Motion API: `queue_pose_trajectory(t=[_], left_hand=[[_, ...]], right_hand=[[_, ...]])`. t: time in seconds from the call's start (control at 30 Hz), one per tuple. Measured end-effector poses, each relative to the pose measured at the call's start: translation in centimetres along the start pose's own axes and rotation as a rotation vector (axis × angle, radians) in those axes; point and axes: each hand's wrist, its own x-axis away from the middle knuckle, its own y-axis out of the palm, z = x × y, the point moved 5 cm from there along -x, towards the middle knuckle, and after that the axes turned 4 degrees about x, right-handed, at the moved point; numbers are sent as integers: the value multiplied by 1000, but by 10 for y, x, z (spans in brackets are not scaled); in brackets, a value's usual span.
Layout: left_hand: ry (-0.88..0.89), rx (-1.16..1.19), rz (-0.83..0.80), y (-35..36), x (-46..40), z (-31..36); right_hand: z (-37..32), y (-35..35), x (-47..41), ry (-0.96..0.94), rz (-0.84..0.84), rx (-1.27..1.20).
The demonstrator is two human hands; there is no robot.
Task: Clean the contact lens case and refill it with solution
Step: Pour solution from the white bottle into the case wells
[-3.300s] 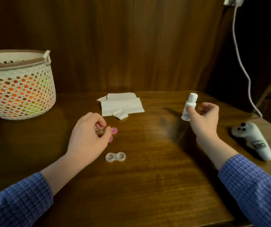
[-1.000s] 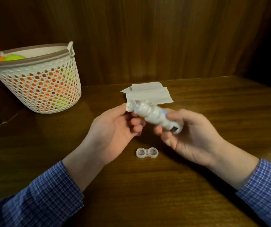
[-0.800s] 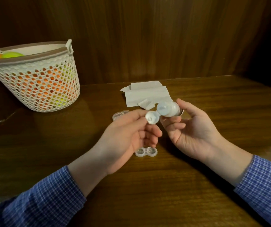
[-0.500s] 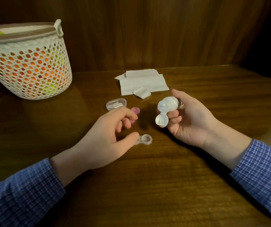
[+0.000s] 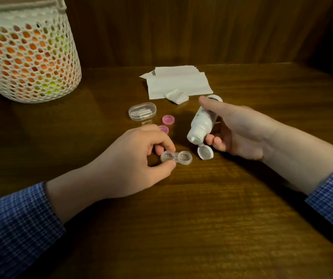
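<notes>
A clear two-well contact lens case [image 5: 178, 157] lies uncapped on the wooden table. My left hand [image 5: 133, 160] pinches its left well between thumb and fingers. In my right hand [image 5: 240, 131] is a small white solution bottle [image 5: 202, 120], tilted nozzle-down toward the case's right well. Its flip cap [image 5: 205, 153] hangs open below the nozzle. The nozzle is just above and right of the case, not touching it. Two pink caps [image 5: 168, 119] [image 5: 164, 128] lie behind my left hand.
A white mesh basket [image 5: 26, 57] holding orange and yellow things stands at the back left. White paper sheets [image 5: 178, 81] with a small folded piece [image 5: 176, 96] lie at the back centre. A small clear oval box [image 5: 142, 111] sits near the pink caps.
My left hand has taken hold of the case's left well. My right hand has tipped the bottle from pointing at me to nozzle-down beside the case. The view has moved closer.
</notes>
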Motion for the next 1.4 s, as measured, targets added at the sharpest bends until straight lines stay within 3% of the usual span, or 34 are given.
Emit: queue_pose_trajectory(t=[0.57,1.4], left_hand=[[-65,66,17,1,-2,-4],[-59,74,9,0,-2,-2]], right_hand=[[0,17,1,-371,90,184],[0,16,-2,-499,126,178]])
